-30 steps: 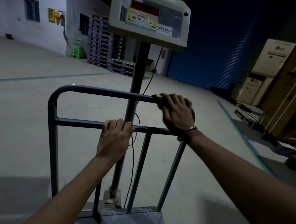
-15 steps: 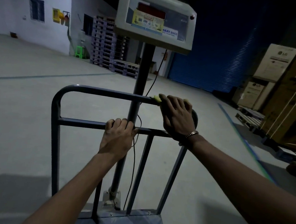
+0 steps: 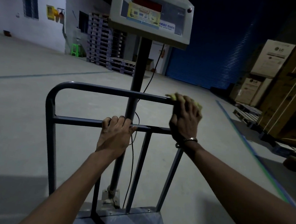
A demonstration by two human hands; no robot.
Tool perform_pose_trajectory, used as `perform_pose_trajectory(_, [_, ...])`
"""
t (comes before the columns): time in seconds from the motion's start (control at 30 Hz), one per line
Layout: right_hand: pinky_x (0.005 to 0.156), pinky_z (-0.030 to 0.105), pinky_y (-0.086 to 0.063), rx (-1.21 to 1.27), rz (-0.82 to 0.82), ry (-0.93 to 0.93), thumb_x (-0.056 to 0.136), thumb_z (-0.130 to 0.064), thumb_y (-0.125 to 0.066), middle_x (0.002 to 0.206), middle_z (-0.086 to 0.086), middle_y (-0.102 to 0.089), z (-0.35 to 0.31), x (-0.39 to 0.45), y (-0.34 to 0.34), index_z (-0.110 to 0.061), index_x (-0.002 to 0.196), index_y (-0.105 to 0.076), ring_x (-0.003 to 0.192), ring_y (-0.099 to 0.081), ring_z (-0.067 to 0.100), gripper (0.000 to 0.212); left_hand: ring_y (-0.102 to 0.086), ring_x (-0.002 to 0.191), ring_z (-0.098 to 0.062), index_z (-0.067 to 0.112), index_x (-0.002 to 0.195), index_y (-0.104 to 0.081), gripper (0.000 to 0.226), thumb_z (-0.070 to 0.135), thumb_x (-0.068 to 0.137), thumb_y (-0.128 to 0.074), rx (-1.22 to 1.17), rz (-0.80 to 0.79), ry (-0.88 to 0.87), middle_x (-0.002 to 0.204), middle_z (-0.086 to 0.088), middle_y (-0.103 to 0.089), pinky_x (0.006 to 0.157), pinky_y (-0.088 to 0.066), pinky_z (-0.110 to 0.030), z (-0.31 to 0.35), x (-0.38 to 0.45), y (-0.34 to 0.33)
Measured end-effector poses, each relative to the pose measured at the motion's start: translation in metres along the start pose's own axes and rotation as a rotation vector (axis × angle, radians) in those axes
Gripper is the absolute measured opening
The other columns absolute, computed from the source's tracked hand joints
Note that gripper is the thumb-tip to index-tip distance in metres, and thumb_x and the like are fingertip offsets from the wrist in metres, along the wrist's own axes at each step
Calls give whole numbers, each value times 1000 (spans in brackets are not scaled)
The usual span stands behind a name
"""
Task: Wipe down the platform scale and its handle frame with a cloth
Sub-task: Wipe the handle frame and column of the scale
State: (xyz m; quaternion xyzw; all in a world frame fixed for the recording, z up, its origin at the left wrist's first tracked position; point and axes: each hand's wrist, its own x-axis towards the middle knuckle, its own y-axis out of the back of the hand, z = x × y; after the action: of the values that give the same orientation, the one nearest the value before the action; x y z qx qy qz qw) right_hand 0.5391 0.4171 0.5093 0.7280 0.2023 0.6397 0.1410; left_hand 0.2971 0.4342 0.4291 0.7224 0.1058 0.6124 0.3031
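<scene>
The grey tubular handle frame (image 3: 96, 88) of the platform scale stands in front of me, its steel platform (image 3: 136, 219) at the bottom edge. A pole carries the display head (image 3: 150, 15) above the frame. My left hand (image 3: 115, 136) grips the frame's middle crossbar. My right hand (image 3: 185, 116) presses a yellow cloth (image 3: 173, 96) onto the right end of the top bar, at the rounded corner; most of the cloth is hidden under the fingers.
A black cable (image 3: 131, 163) hangs from the display down behind the frame. Stacked pallets (image 3: 103, 42) and a green stool (image 3: 76, 50) stand at the far wall. Large cardboard boxes (image 3: 276, 71) on pallets line the right side, before a blue shutter (image 3: 209, 55).
My right hand has slid the cloth a little to the right along the top bar, towards the corner. The left hand keeps its grip on the crossbar.
</scene>
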Motion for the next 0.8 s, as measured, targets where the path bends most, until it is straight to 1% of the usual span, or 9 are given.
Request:
perform_pose_trajectory(0.13, [90, 38, -49, 375, 34, -432, 106, -28, -34, 133, 7, -58, 28, -17, -8, -32, 153, -38, 114, -59, 30, 47, -54, 87, -29, 18, 99, -62, 41, 42, 109, -30, 2, -27, 19, 91, -5, -59, 84, -30, -45, 1, 2, -2])
perform_pose_trajectory(0.2, [91, 29, -46, 476, 8, -513, 110, -29, -34, 137, 6, -62, 38, -37, -11, -33, 155, -37, 117, -61, 27, 45, -53, 87, -30, 18, 100, -62, 41, 42, 108, -30, -11, -46, 27, 91, -6, -59, 85, -30, -45, 2, 2, -1])
perform_pose_trajectory(0.27, [91, 30, -47, 476, -60, -550, 111, -32, -33, 139, 5, -63, 43, -64, -17, -32, 155, -37, 118, -62, 28, 44, -52, 87, -30, 17, 101, -62, 40, 42, 108, -31, -16, -56, 39, 92, -7, -59, 86, -30, -45, 3, 1, -1])
perform_pose_trajectory(0.4, [82, 30, -41, 437, -215, -679, 112, -25, -31, 126, 13, -69, 48, -116, -28, -14, 137, -51, 112, -65, 36, 34, -51, 87, -31, 15, 101, -61, 39, 41, 110, -32, -18, -28, 36, 92, -8, -58, 87, -31, -46, 4, -1, -2])
perform_pose_trajectory(0.47, [78, 31, -39, 405, -198, -647, 111, -26, -32, 119, 15, -70, 49, -116, -24, -12, 132, -53, 107, -66, 38, 32, -50, 88, -32, 14, 102, -60, 39, 41, 111, -33, -14, -24, 34, 93, -9, -57, 87, -32, -47, 4, -1, -3])
perform_pose_trajectory(0.53, [77, 28, -39, 407, -100, -576, 112, -28, -33, 124, 7, -70, 45, -92, -17, -16, 136, -53, 108, -66, 30, 33, -49, 89, -33, 13, 104, -60, 37, 40, 112, -35, -12, -26, 31, 95, -11, -56, 88, -32, -47, 4, -2, -3])
perform_pose_trajectory(0.63, [91, 26, -46, 449, 115, -479, 110, -21, -37, 133, 6, -64, 31, -42, -8, -18, 147, -49, 118, -61, 21, 39, -49, 91, -34, 13, 105, -60, 37, 40, 111, -37, -12, -31, 34, 97, -11, -57, 90, -31, -47, 5, -2, -4])
perform_pose_trajectory(0.73, [114, 32, -44, 344, 169, -354, 103, -6, -39, 157, 8, -45, 24, -41, -15, -15, 159, -34, 143, -44, 21, 57, -49, 93, -35, 12, 105, -60, 39, 41, 111, -35, -34, -67, 43, 98, -12, -57, 92, -30, -48, 5, -1, -3])
perform_pose_trajectory(0.8, [106, 38, -52, 300, 126, -394, 92, 5, -40, 168, 3, -28, 24, -77, -29, -20, 164, -18, 147, -41, 24, 79, -49, 94, -35, 12, 106, -60, 40, 41, 111, -34, -39, -83, 56, 98, -12, -57, 93, -30, -48, 6, -1, -2])
